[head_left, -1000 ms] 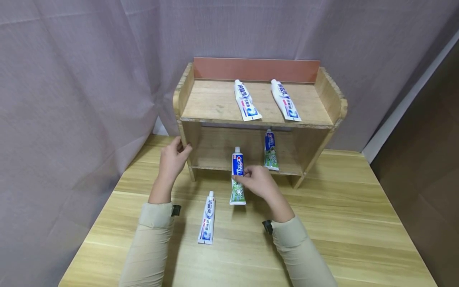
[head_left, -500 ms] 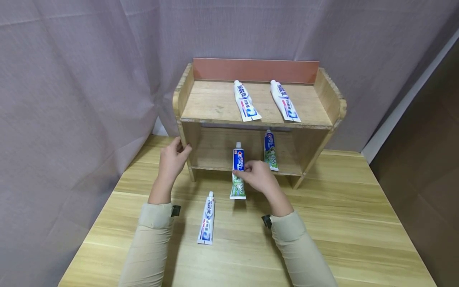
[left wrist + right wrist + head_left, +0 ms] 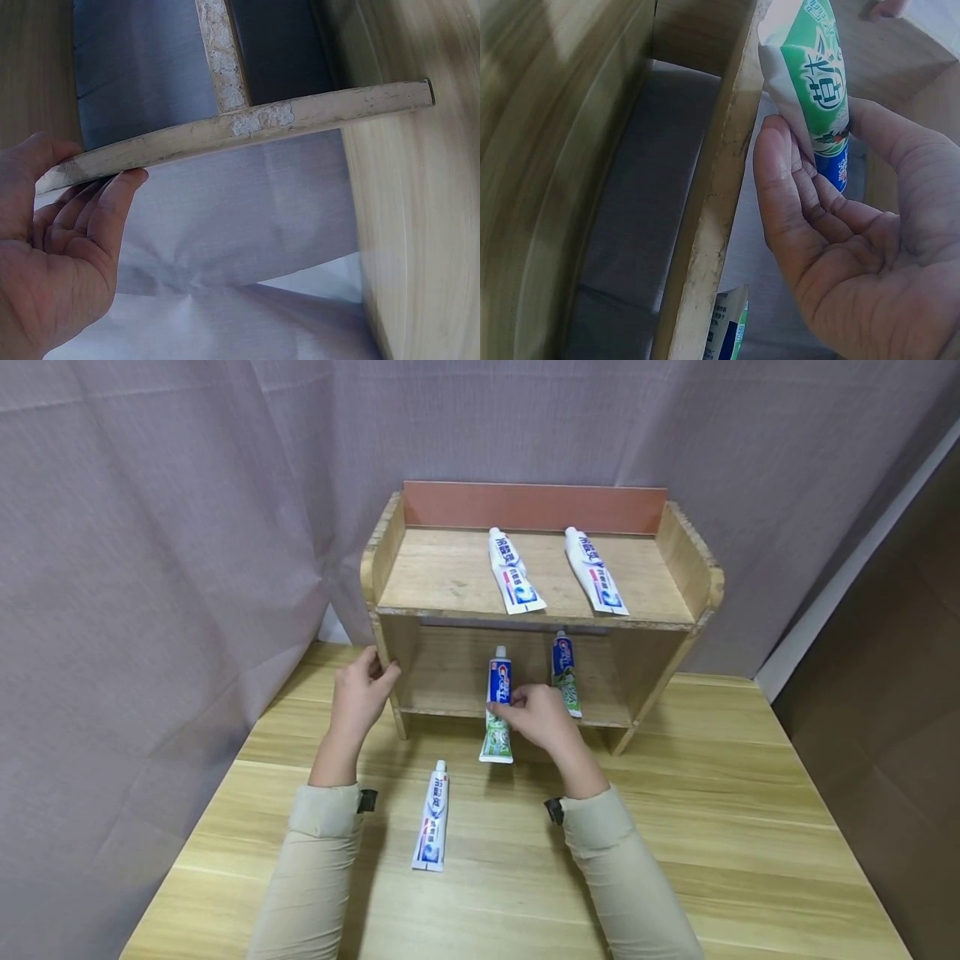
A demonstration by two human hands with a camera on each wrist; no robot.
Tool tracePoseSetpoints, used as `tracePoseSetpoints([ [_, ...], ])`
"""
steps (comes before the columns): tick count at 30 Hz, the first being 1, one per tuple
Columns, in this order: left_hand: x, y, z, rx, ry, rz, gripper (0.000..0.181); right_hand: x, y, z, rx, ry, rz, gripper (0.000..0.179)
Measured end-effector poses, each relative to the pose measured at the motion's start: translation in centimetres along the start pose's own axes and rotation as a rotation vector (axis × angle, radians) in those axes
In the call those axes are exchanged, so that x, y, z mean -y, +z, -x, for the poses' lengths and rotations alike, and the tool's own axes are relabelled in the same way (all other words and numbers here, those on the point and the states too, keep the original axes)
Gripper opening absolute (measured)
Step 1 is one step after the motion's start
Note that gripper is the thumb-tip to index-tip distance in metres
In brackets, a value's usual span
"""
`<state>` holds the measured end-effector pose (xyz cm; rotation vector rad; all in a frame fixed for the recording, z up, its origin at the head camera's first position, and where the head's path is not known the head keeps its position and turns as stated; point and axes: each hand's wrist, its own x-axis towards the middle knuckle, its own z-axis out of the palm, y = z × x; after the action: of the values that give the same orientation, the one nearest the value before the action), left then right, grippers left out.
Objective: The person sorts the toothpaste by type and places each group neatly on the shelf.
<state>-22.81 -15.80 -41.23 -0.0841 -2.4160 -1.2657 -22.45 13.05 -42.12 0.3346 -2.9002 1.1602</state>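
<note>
My right hand pinches a blue and green toothpaste tube between thumb and fingers, cap end pointing into the lower level of a wooden shelf. In the right wrist view its green part shows above the fingers, close to the shelf's front edge. My left hand grips the shelf's left side panel; in the left wrist view the thumb and fingers lie on either side of that board. Another blue and green tube lies on the lower level, right of the held one.
Two white toothpaste tubes lie on the top level before a reddish back strip. A third white tube lies on the wooden table between the forearms. Grey curtain hangs behind and at left.
My right hand has carried the blue and green toothpaste tube forward, further over the lower shelf level. The left hand stays on the side panel.
</note>
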Motion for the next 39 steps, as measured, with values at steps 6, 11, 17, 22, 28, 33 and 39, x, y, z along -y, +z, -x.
tracePoseSetpoints([
  [6,-0.1,0.0,0.1,0.002,0.002,0.004,0.027,-0.1,-0.2,-1.1,0.0,-0.013,0.031,0.05],
  [11,-0.1,-0.1,0.1,-0.002,-0.001,-0.003,0.026,-0.2,-0.4,-2.1,0.001,-0.029,0.019,0.048],
  [17,-0.1,0.0,0.0,0.0,0.003,0.008,0.025,-0.6,-0.5,-3.4,0.032,0.013,0.026,0.043],
  [22,0.0,0.0,0.0,-0.003,0.004,0.0,0.025,-0.8,-0.6,-4.3,0.062,0.038,0.022,0.041],
  [28,0.0,0.0,0.0,0.008,0.001,0.016,0.028,-0.6,-0.9,-5.0,0.076,0.058,0.01,0.041],
  [33,0.1,0.0,0.1,0.008,-0.001,0.017,0.028,-0.7,-1.1,-5.7,0.086,0.08,0.002,0.042],
  [39,0.0,0.0,0.0,0.004,-0.001,0.008,0.028,-1.2,-0.8,-6.6,0.053,0.113,-0.037,0.042],
])
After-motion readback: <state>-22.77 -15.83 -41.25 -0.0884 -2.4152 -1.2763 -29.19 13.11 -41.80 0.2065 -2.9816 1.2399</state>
